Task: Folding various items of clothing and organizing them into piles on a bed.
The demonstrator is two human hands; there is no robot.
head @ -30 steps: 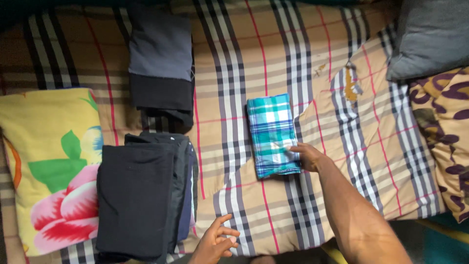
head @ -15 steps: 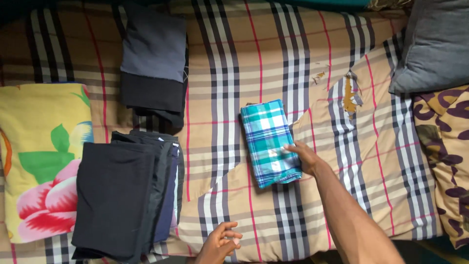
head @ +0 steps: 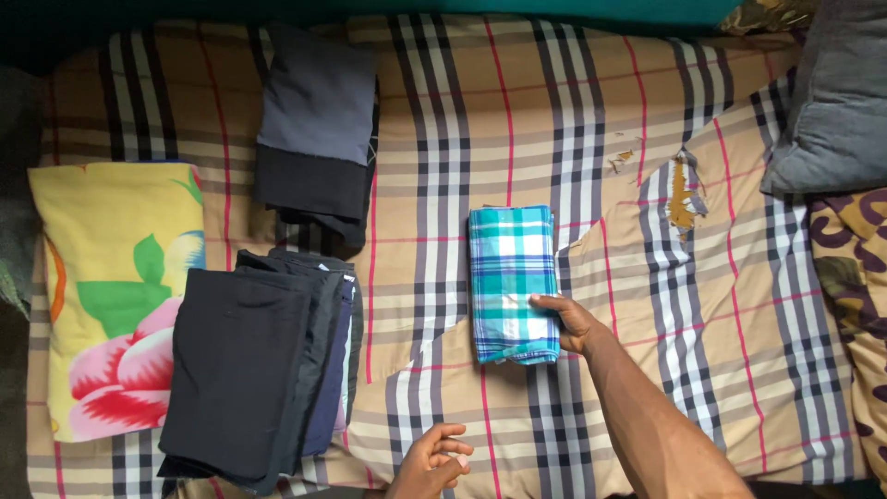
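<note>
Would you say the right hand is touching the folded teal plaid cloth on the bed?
Touching. The head view shows the right hand with its fingers lying on the lower right part of the folded cloth, no gap between them.

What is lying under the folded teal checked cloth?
The folded teal checked cloth lies on the tan plaid bedsheet; the right hand touches its edge. Whatever lies beneath it is covered and cannot be seen.
</note>
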